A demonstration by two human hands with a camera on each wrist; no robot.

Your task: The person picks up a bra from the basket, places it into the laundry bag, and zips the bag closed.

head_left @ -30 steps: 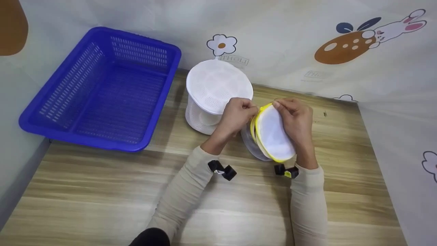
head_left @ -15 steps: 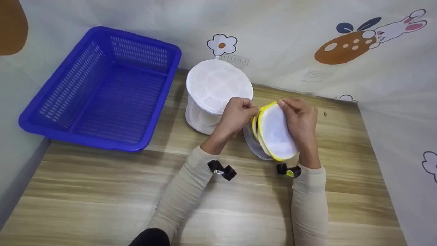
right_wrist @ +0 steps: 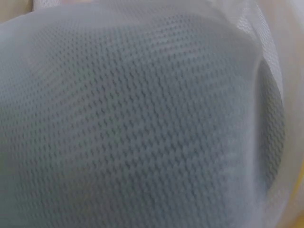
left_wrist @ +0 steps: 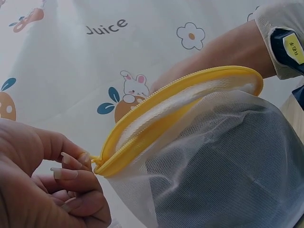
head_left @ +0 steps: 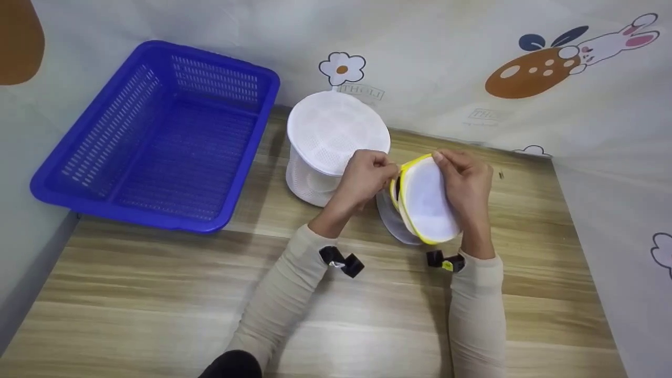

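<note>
A small white mesh laundry bag [head_left: 430, 199] with a yellow zipper [left_wrist: 180, 80] stands at the right of the table in the head view. Its zipper gapes along the top, and something dark grey shows through the mesh in the left wrist view. My left hand [head_left: 365, 176] pinches the zipper pull [left_wrist: 95, 159] at one end of the opening. At the upper edge of the lid, my right hand [head_left: 467, 186] grips the bag between thumb and fingers. Mesh over a dark surface [right_wrist: 142, 109] fills the right wrist view, hiding that hand.
Just left of the bag, a larger white mesh bag [head_left: 336, 128] stands upright near the wall, partly behind my left hand. A blue plastic basket [head_left: 157, 223] with slotted sides sits at the back left. The wooden table [head_left: 378, 325] meets printed walls behind and at the right.
My right hand has shifted a little to the right with the yellow-edged lid, and the opening beside it looks wider. The left hand has stayed in place at the zipper's end.
</note>
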